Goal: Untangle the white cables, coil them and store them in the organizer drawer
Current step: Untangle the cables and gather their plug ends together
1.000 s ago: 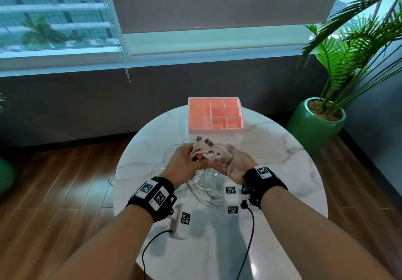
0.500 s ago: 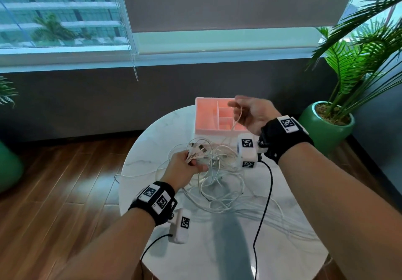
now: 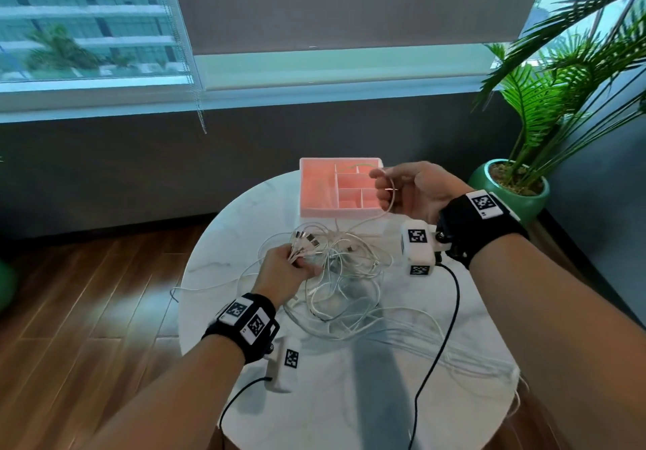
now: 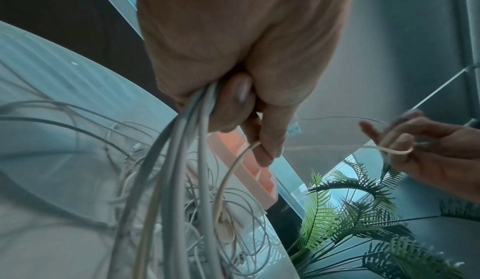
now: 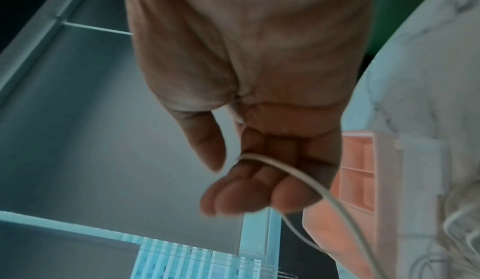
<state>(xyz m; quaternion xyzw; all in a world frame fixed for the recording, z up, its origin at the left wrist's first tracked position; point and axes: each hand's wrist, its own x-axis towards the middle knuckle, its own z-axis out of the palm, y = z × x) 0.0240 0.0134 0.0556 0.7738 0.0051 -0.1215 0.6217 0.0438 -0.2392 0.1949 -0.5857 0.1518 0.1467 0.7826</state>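
Seen from the head camera, centre frame: round marble table strewn with a tangle of white cables, loops spreading toward the lower right edge of the tabletop; left hand low at centre-left of the frame, fingers clenched round a bundle of cable ends, metal plug ends fanning up and to the right out of the fist; in the left wrist view, several strands running down out of the closed fingers into the heap below; right hand raised at right of centre, in front of the tray's right side, fingers curled loosely round a single white cable, which drops in a curve back toward the pile; in the right wrist view, that one cable lying across the bent fingers and trailing off to the lower right; pink organizer drawer at the far edge of the table, upper centre of the frame, divided into compartments, one long bay on the left and smaller ones on the right; none of the heap inside it; black wrist straps with square markers on both forearms; potted palm in a green pot at the right edge; window with blinds across the top.
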